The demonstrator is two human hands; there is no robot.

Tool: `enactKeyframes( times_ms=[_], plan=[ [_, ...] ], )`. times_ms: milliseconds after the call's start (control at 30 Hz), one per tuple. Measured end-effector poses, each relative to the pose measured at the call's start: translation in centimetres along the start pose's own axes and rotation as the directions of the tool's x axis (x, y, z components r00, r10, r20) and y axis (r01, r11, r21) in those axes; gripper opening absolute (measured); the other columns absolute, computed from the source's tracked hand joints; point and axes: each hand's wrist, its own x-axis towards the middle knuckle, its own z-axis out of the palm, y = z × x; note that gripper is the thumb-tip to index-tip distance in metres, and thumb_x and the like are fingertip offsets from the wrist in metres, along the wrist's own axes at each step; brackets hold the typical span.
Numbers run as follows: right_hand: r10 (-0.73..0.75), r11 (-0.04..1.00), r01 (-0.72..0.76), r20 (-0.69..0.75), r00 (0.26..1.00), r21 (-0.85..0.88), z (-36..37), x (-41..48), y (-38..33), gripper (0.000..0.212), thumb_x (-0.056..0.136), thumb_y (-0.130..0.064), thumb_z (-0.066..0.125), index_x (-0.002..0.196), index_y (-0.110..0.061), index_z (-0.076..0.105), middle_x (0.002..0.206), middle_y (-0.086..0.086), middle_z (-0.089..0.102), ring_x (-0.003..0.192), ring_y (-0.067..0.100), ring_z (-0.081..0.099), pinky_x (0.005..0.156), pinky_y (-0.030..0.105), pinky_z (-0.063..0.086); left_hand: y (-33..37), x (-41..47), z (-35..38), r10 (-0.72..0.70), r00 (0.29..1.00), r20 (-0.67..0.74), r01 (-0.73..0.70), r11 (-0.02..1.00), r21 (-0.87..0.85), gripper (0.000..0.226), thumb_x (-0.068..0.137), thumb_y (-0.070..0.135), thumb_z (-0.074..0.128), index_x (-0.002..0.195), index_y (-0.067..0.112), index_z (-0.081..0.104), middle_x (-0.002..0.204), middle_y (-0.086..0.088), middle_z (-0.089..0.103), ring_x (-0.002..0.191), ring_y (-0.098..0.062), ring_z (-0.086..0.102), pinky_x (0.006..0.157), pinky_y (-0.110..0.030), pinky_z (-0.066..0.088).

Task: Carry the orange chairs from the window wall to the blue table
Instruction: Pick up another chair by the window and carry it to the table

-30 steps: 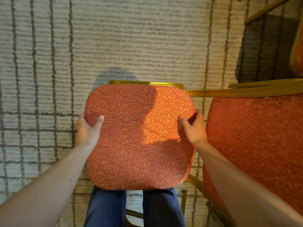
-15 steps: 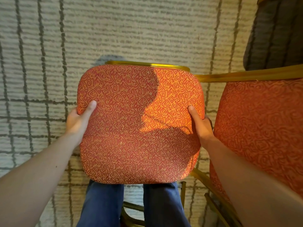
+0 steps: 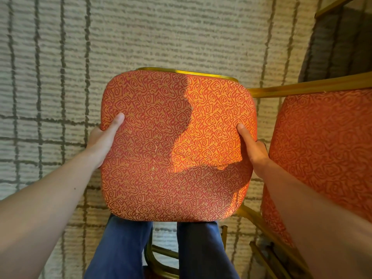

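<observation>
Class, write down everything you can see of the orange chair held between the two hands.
The orange chair shows one padded panel, a rounded square covered in orange fabric with a red swirl pattern, partly sunlit. A shiny gold frame edges its far side; more gold tubing shows below, between the person's legs. The panel faces the camera, over the carpet. The left hand grips its left edge, the right hand its right, thumbs on the fabric.
</observation>
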Motion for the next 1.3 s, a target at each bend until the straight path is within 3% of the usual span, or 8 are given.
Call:
enactKeyframes(
  times_ms=[233, 367, 533, 633, 767, 1000, 1133, 1300],
  plan=[
    [-0.154, 0.986, 0.151, -0.041, 0.987, -0.064, -1.7, -6.4, -6.3, 0.084, 0.077, -0.068, 0.065, 0.135, -0.007, 0.055, 0.114, 0.005, 0.061, 0.101, 0.024, 0.058, 0.095, 0.034, 0.045, 5.7, -5.4, -3.8, 0.077, 0.994, -0.08, -0.082, 0.995, -0.06, 0.078, 0.067, 0.074, 0.066, 0.119, 0.017, 0.06, 0.107, -0.005, 0.063, 0.094, -0.024, 0.061, 0.089, -0.037, 0.05],
    [-0.257, 0.963, 0.253, -0.034, 0.966, -0.098, -3.4, -13.0, -11.1, 0.124, 0.046, -0.088, 0.065, 0.137, -0.004, 0.053, 0.13, 0.013, 0.062, 0.104, 0.024, 0.057, 0.092, 0.033, 0.042, 11.1, -10.5, -7.0, 0.199, 0.974, -0.109, -0.203, 0.979, -0.032, 0.061, 0.075, 0.068, 0.062, 0.108, 0.017, 0.065, 0.099, -0.005, 0.064, 0.092, -0.023, 0.061, 0.083, -0.032, 0.047],
    [-0.337, 0.935, 0.33, -0.035, 0.941, -0.134, -5.9, -20.4, -15.6, 0.099, 0.075, -0.075, 0.062, 0.136, 0.002, 0.052, 0.134, 0.02, 0.058, 0.118, 0.033, 0.058, 0.103, 0.038, 0.043, 17.6, -16.6, -11.1, 0.273, 0.953, -0.13, -0.276, 0.961, -0.002, 0.06, 0.076, 0.068, 0.062, 0.101, 0.014, 0.071, 0.091, -0.004, 0.064, 0.088, -0.018, 0.06, 0.077, -0.027, 0.043],
    [-0.37, 0.92, 0.364, -0.015, 0.929, -0.141, -6.8, -24.2, -17.9, 0.109, 0.066, -0.083, 0.061, 0.134, 0.001, 0.055, 0.131, 0.021, 0.06, 0.116, 0.034, 0.059, 0.105, 0.042, 0.044, 20.3, -19.7, -13.7, 0.265, 0.962, -0.062, -0.269, 0.961, -0.069, 0.083, 0.05, 0.086, 0.062, 0.093, 0.016, 0.071, 0.095, -0.007, 0.072, 0.089, -0.021, 0.069, 0.085, -0.034, 0.053],
    [-0.429, 0.887, 0.424, 0.011, 0.903, -0.182, -8.3, -28.0, -20.9, 0.096, 0.077, -0.076, 0.057, 0.137, 0.0, 0.053, 0.136, 0.02, 0.057, 0.121, 0.032, 0.057, 0.101, 0.035, 0.042, 23.1, -22.8, -16.4, 0.271, 0.958, -0.096, -0.277, 0.959, -0.058, 0.103, 0.058, 0.084, 0.062, 0.124, 0.005, 0.062, 0.121, -0.018, 0.064, 0.109, -0.029, 0.064, 0.096, -0.037, 0.049],
    [-0.444, 0.875, 0.445, 0.049, 0.895, -0.192, -9.8, -31.8, -24.3, 0.1, 0.072, -0.076, 0.063, 0.14, -0.003, 0.051, 0.138, 0.02, 0.056, 0.123, 0.033, 0.056, 0.109, 0.041, 0.041, 25.0, -25.7, -18.6, 0.271, 0.958, -0.092, -0.278, 0.958, -0.076, 0.135, 0.024, 0.098, 0.056, 0.127, 0.011, 0.062, 0.123, -0.014, 0.065, 0.108, -0.027, 0.064, 0.1, -0.042, 0.048],
    [-0.408, 0.894, 0.414, 0.071, 0.91, -0.17, -10.0, -28.7, -25.0, 0.139, 0.026, -0.098, 0.065, 0.133, -0.008, 0.061, 0.123, 0.015, 0.067, 0.108, 0.031, 0.066, 0.103, 0.044, 0.048, 25.5, -25.9, -18.4, 0.29, 0.949, -0.123, -0.3, 0.951, -0.072, 0.136, 0.023, 0.101, 0.052, 0.126, 0.011, 0.062, 0.123, -0.014, 0.065, 0.11, -0.027, 0.063, 0.101, -0.041, 0.047],
    [-0.393, 0.905, 0.4, 0.075, 0.916, -0.147, -9.9, -25.2, -26.2, 0.139, 0.021, -0.099, 0.064, 0.13, -0.013, 0.063, 0.117, 0.013, 0.07, 0.102, 0.03, 0.068, 0.1, 0.045, 0.051, 27.5, -25.6, -18.2, 0.309, 0.937, -0.163, -0.311, 0.95, 0.011, 0.136, 0.029, 0.104, 0.043, 0.124, 0.008, 0.063, 0.125, -0.016, 0.064, 0.114, -0.029, 0.061, 0.102, -0.04, 0.046]
  ],
)
